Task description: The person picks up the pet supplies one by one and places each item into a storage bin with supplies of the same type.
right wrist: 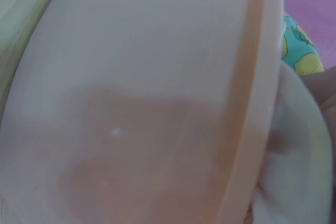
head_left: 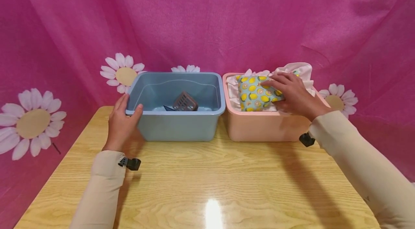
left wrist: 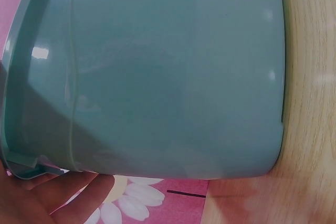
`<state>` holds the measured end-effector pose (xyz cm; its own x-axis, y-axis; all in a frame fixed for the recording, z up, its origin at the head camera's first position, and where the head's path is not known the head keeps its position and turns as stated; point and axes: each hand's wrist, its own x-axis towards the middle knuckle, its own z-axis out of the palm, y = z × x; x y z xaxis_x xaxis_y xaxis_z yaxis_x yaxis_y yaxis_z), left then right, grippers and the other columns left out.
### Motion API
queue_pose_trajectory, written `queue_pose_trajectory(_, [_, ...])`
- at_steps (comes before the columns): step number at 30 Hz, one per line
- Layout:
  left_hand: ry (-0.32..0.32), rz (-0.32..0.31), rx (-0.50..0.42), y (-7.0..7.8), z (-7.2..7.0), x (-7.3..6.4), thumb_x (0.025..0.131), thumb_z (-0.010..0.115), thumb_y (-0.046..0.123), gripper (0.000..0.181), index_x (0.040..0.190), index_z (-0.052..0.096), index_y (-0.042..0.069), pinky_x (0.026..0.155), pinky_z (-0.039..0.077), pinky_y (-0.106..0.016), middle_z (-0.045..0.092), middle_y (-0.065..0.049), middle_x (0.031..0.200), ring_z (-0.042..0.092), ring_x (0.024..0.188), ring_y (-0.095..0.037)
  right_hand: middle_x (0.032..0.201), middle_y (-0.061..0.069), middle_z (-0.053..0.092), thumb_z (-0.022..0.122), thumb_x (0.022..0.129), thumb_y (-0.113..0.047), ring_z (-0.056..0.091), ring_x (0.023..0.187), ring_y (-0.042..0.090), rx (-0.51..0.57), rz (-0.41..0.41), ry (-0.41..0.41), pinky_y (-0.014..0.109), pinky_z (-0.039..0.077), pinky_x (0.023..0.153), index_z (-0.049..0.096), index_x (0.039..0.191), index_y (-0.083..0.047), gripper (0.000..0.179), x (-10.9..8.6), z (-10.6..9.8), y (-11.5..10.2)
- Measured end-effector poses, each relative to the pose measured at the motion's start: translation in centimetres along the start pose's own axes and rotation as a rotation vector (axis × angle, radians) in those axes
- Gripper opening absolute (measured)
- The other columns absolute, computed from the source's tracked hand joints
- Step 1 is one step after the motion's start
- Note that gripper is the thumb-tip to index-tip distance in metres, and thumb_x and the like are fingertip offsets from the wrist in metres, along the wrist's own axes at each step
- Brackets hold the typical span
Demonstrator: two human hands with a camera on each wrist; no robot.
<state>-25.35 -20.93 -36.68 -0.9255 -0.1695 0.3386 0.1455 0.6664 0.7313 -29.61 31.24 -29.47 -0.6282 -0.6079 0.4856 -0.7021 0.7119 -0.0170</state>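
My left hand (head_left: 121, 124) holds the left front corner of a blue plastic bin (head_left: 179, 128), its thumb by the front rim and the other fingers along the left side. In the left wrist view, fingers (left wrist: 79, 198) bend around the bin's edge. Over a pink bin (head_left: 259, 126), my right hand (head_left: 293, 93) rests on a soft lemon-print cloth piece (head_left: 251, 93), fingers lying across its top; the thumb is mostly hidden. White cloth (head_left: 299, 68) pokes out around it above the rim. In the right wrist view, white cloth (right wrist: 302, 145) covers much of the hand.
Inside the blue bin lie a small grey-brown slotted basket (head_left: 184, 102) and a dark flat piece (head_left: 168, 108). Both bins stand side by side on a wooden table (head_left: 194, 171). A pink curtain with daisies (head_left: 207, 20) hangs right behind them.
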Motion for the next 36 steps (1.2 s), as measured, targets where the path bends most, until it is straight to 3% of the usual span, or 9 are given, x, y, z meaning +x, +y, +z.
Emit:
queue_pose_trajectory(12, [-0.015, -0.033, -0.012, 0.0, 0.1, -0.2, 0.092, 0.052, 0.054, 0.078, 0.155, 0.024, 0.017, 0.1, 0.036, -0.063, 0.021, -0.007, 0.159, 0.028, 0.14, -0.039, 0.131, 0.02, 0.053, 0.085, 0.063, 0.0, 0.037, 0.125, 0.045, 0.001, -0.004, -0.043, 0.064, 0.028, 0.099, 0.062, 0.122, -0.013, 0.065, 0.2, 1.1, 0.7])
queue_pose_trajectory(36, [0.004, 0.005, -0.007, 0.1, 0.0, -0.2, 0.093, 0.053, 0.051, 0.075, 0.154, 0.025, 0.017, 0.099, 0.037, -0.062, 0.022, -0.007, 0.159, 0.029, 0.14, -0.039, 0.142, 0.021, 0.044, 0.072, 0.073, -0.006, 0.034, 0.128, 0.048, 0.021, 0.144, -0.168, 0.068, 0.028, 0.095, 0.06, 0.129, -0.013, 0.058, 0.1, 2.0, 1.7])
